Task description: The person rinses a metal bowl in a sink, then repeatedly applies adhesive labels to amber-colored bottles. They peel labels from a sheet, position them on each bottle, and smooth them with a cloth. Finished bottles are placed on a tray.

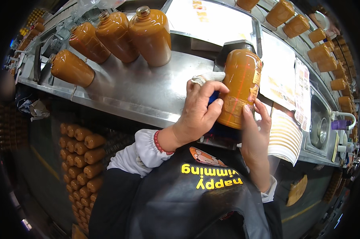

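A glossy brown bottle [239, 79] rests in front of me on a dark stand, its neck out of sight. Thin red light lines cross its face, and small yellow and red decals [254, 85] sit along its right side. My left hand [202, 104], with a white cover [210, 77] on one finger, grips the bottle's lower left, thumb and forefinger bent against it. At the lower right, my right hand [256, 133] presses its fingertips on the bottle near the decals. A blue part shows behind my left fingers.
Several brown bottles [150, 36] stand on the steel bench [148, 87] at left. White sheets [216, 20] lie beyond and to the right. Stacked white-rimmed containers [284, 137] and a sink [318, 123] are at right. More bottles line the far-right shelf and fill a rack [82, 159] below left.
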